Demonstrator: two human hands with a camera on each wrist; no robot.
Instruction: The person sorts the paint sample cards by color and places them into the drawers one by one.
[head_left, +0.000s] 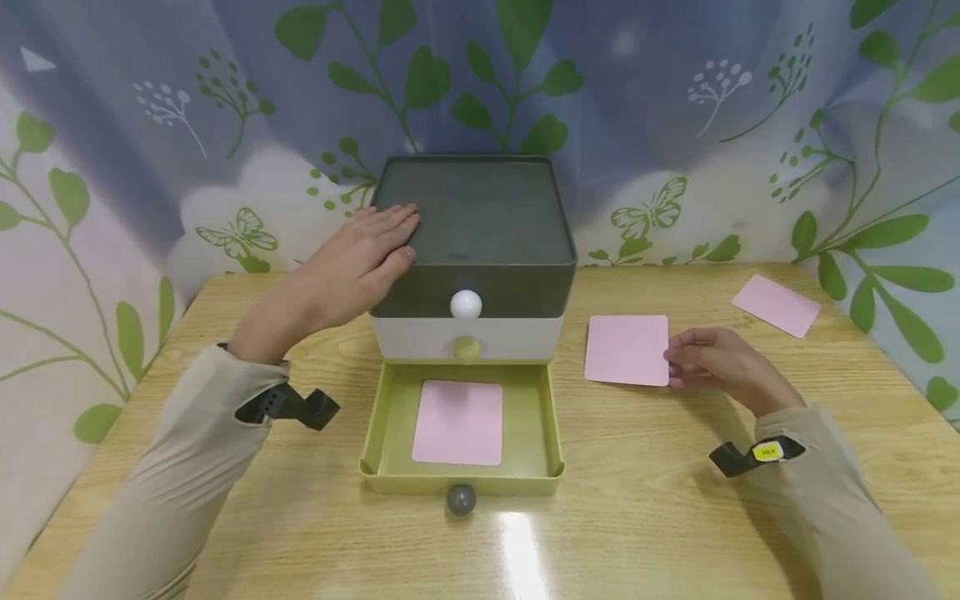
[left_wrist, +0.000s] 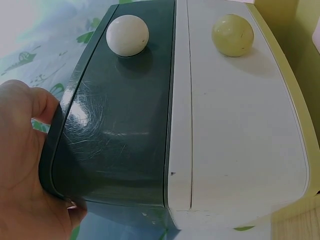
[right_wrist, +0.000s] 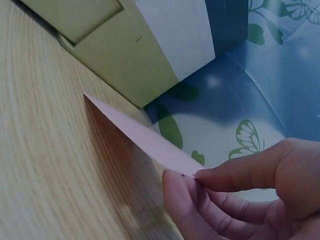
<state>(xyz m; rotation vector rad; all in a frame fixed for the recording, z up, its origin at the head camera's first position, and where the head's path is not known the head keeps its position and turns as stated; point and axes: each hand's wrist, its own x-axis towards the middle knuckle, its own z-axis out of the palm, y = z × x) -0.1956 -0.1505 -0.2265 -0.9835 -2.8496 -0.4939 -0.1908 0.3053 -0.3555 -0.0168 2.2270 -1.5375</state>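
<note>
A three-tier drawer box [head_left: 472,212] stands at the back of the table, dark on top, white in the middle, olive below. My left hand [head_left: 356,262] rests on the left edge of its dark top, fingers laid over the surface. The olive bottom drawer [head_left: 525,425] is pulled out, with a pink square card [head_left: 457,422] lying inside. To the right of the box, my right hand [head_left: 720,367] pinches another pink card [head_left: 627,350] at its right edge between thumb and fingers. In the right wrist view that card [right_wrist: 145,137] is tilted, held above the wood.
A third pink card [head_left: 777,306] lies at the table's back right. A white knob [head_left: 467,304], an olive knob [head_left: 466,349] and a grey knob [head_left: 461,500] stick out from the drawer fronts. A leaf-patterned curtain [head_left: 637,100] hangs right behind the wooden table [head_left: 300,500].
</note>
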